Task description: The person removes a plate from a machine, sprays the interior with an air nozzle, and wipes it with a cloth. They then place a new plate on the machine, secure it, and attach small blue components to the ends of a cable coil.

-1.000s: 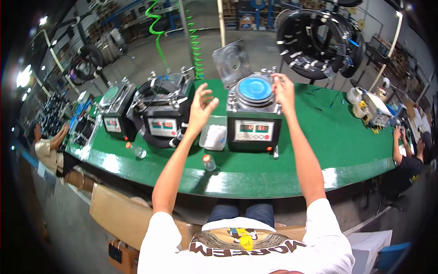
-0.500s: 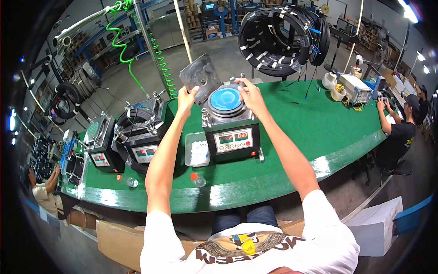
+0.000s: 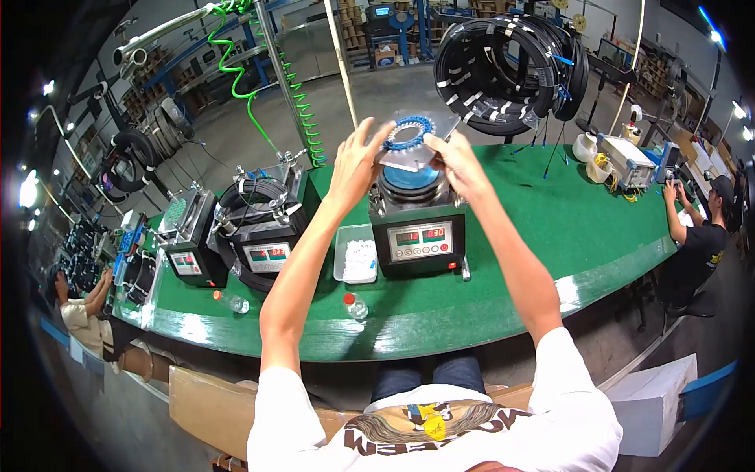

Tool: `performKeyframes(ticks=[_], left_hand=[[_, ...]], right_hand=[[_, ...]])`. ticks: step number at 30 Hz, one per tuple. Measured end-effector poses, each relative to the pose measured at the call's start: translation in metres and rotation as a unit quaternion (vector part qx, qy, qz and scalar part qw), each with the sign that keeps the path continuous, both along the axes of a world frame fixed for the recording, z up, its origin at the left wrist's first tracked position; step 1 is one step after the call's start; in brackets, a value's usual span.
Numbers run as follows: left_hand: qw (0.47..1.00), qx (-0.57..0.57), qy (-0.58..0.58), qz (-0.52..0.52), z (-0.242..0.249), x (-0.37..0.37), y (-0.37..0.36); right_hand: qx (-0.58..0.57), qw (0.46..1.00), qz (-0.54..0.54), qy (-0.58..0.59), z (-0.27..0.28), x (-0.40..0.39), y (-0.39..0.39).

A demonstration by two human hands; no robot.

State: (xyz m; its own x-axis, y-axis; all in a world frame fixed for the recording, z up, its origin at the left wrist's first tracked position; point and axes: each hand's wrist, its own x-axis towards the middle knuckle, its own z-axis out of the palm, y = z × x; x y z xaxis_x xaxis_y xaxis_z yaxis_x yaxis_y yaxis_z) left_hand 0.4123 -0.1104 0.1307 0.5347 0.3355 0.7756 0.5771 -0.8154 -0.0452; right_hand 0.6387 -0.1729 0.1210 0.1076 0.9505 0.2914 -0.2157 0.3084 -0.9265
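A square metal polishing fixture [image 3: 431, 160] with a ring of blue connectors [image 3: 409, 134] is held tilted above the polishing machine [image 3: 418, 236]. My left hand [image 3: 354, 167] grips its left edge, fingers partly raised. At the right edge, my right hand [image 3: 462, 165] pinches the fixture between thumb and fingers. Below it the machine's round blue polishing pad [image 3: 405, 182] shows in part, the rest hidden by the fixture. Red digits glow on the machine's front panel [image 3: 421, 241].
Left of the machine sits a plastic tub [image 3: 356, 256] of white pieces. Two more machines [image 3: 263, 236] and a clear bottle [image 3: 355, 306] with a red cap stand on the green table [image 3: 535, 236]. Black cable coils [image 3: 503, 75] hang behind. Co-workers [image 3: 700, 236] sit at both ends.
The fixture has swung from the left side to over the pad, its blue connector ring now showing. My right hand has moved from the machine's rim onto the fixture. The view has shifted slightly.
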Motion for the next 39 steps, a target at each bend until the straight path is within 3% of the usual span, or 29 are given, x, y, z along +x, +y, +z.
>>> performKeyframes(ticks=[1, 4, 5, 8, 11, 16, 23, 31, 36, 39], left_hand=[[0.97, -0.242, -0.018, 0.009, -0.002, 0.005, 0.002], [0.942, -0.318, -0.024, -0.103, -0.006, 0.01, 0.01], [0.97, -0.2, -0.007, -0.135, -0.016, 0.008, 0.028], [0.834, -0.508, -0.111, -0.187, 0.003, -0.002, 0.021], [0.823, -0.498, -0.191, -0.193, -0.023, -0.002, 0.054], [0.8, -0.52, -0.228, -0.193, -0.038, 0.0, 0.065], [0.804, -0.542, -0.193, -0.155, -0.046, -0.007, 0.045], [0.822, -0.531, -0.166, -0.117, -0.064, -0.014, 0.05], [0.832, -0.532, -0.145, -0.066, -0.074, -0.017, 0.054], [0.805, -0.565, -0.151, -0.097, -0.074, -0.019, 0.052]], right_hand=[[0.019, 1.0, 0.008, 0.01, 0.003, 0.004, 0.001], [0.042, 0.999, 0.03, -0.009, -0.005, 0.025, 0.011], [0.047, 0.999, 0.017, -0.022, -0.008, 0.031, 0.015], [0.016, 1.0, 0.003, -0.019, -0.019, 0.047, 0.029], [0.005, 1.0, -0.006, 0.012, -0.056, 0.063, 0.059], [-0.041, 0.999, -0.004, -0.022, -0.057, 0.063, 0.058], [-0.073, 0.996, -0.028, -0.03, -0.043, 0.048, 0.031], [-0.097, 0.977, -0.048, -0.183, -0.058, 0.066, 0.043], [-0.136, 0.977, -0.024, -0.164, -0.067, 0.068, 0.047], [-0.151, 0.974, -0.018, -0.169, -0.077, 0.073, 0.056]])
